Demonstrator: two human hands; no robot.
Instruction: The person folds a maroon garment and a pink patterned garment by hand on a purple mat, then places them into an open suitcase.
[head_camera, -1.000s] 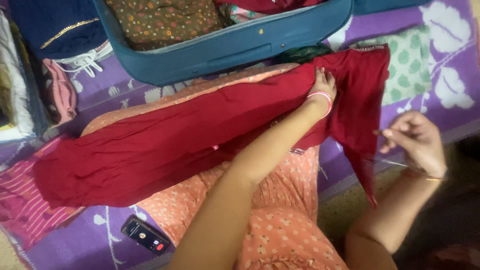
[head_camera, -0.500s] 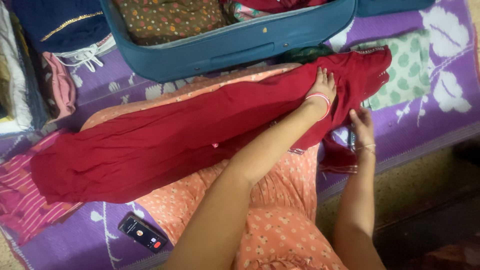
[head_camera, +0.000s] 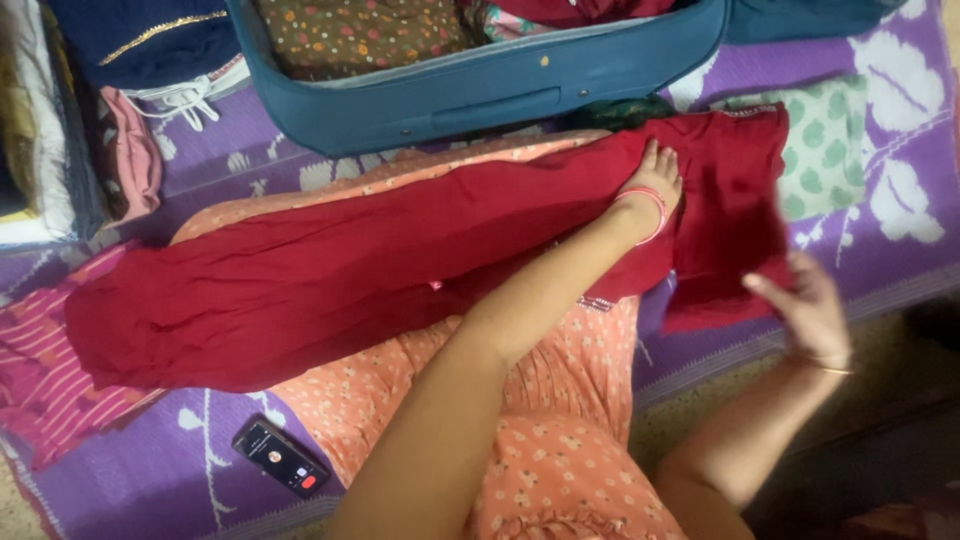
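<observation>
black phone (head_camera: 280, 456) on purple mat (head_camera: 150, 480). right hand (head_camera: 812, 312) blurred, fingers apart beside long dark red garment (head_camera: 330, 275), grip unclear. left hand (head_camera: 656, 180) flat on it, fingers together. blue suitcase (head_camera: 480, 95) behind, top cut off.

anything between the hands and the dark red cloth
Nothing visible does. The left hand lies flat on the dark red cloth, and the right hand is at the cloth's loose right edge, though blur hides its grip.

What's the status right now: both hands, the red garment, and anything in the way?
Left hand flat on red garment. Right hand grips its lower right edge, lifted. Blue suitcase open just beyond; phone lies apart.
</observation>
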